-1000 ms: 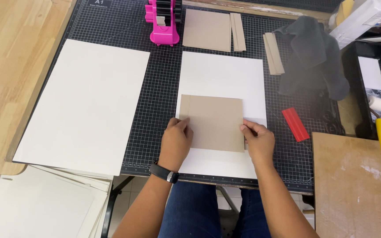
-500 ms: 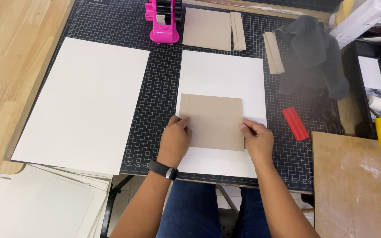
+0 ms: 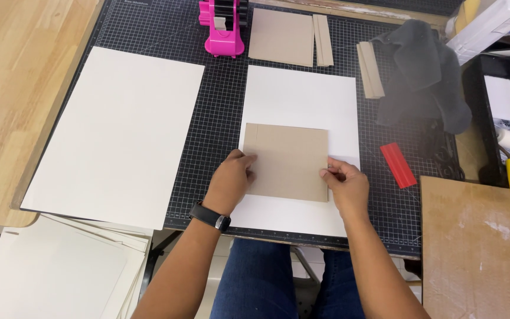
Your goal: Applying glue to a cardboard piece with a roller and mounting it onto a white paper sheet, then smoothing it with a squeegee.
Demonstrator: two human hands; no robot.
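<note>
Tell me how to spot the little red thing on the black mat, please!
Find the big black cutting mat with the grid lines. Look past the white sheet in the middle to its right side, just beyond the right hand. There lies the red thing: a small flat slanted bar, the only red piece there, below the dark grey cloth.

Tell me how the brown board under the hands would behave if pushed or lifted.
The brown board lies dead flat with crisp edges, so it is probably stiff. It looks thin, so likely light. Resting on the smooth white sheet, it may slide unless both hands, left hand and right hand, steady it.
</note>
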